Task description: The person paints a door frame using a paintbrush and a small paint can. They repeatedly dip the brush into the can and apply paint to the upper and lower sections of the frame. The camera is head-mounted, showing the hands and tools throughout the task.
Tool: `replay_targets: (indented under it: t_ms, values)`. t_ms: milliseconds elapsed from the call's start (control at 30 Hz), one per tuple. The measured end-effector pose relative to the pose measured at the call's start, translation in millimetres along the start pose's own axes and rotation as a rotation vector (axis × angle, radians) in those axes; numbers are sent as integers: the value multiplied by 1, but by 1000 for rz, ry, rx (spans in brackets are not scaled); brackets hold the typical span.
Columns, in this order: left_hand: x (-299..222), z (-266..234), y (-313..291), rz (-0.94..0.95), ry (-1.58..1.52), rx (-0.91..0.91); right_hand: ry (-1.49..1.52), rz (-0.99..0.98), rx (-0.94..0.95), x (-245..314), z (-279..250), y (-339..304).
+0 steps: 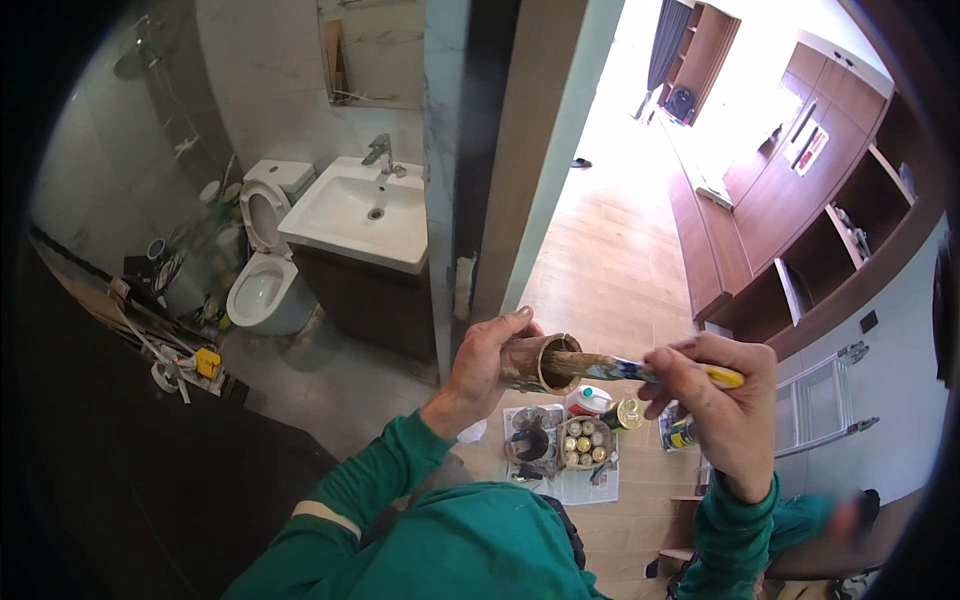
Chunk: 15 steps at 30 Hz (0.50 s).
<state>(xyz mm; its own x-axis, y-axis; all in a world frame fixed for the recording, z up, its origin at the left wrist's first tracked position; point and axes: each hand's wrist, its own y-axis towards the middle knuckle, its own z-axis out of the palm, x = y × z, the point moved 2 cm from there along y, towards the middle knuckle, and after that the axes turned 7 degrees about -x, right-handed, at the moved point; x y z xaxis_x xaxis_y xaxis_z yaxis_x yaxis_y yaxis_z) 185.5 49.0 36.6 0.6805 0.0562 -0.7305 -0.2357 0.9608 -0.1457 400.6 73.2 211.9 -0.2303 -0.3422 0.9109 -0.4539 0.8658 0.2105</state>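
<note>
Paper sheets [575,490] lie on the wood-plank floor [610,280], bearing a tight cluster of small cans [584,444].

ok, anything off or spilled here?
Clutter beside the open toilet looks out of place: a loose, untidy heap. The left hand holds the can nearly sideways, brush at its mouth; no spill visible.

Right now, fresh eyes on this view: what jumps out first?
Dead centre: the paintbrush in the right hand, its bristles at the mouth of a brown-stained container gripped by the left hand. Then the glaringly bright room at upper right, and the white sink at upper left.
</note>
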Motion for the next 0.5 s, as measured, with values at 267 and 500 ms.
replay_targets:
  t_ms: [267, 500]
  values:
    - [13, 18, -7, -13, 3, -85, -4, -10, 33, -22, -1, -11]
    - [8, 23, -4, -43, -105, -60, 230, 30, -146, -47, -14, -36]
